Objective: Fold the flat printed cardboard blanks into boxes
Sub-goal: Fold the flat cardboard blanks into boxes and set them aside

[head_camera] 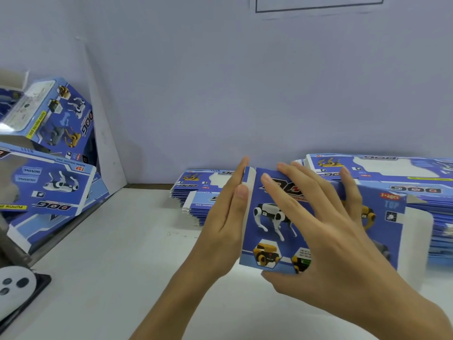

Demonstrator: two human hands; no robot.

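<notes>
Far left of the fingers, finished boxes [61, 123] are seen piled at the wall, tilted, with a white device [13, 289] below them at the table [122, 278] edge. Left hand [226, 217] is held flat and upright, fingers straight and together, pressed edge-on against the left side of the blank [269, 217]; nothing is curled round. Just beyond its fingertips a narrow white flap [250, 179] is seen standing up at the fold line. Behind the left fingers, a stack of flat blanks [193, 190] lies on the table near the wall. Right hand [326, 231] is spread over the printed face of the blank, fingers straight and splayed, pressing down; the thumb appears to sit under the lower edge, so a light pinch cannot be ruled out. Right of those fingers, a window cutout panel [416, 231] of the same blank is blurred. Past the right fingertips, a taller second stack [392, 173] is seen. Judged step: first side crease being formed. Risks: crease may run off the score line if the left palm pushes unevenly; the blank may skid on the smooth table under flat-hand pressure alone; the thin flap may be buckled if caught by the fingertips; the window panel could be creased.
</notes>
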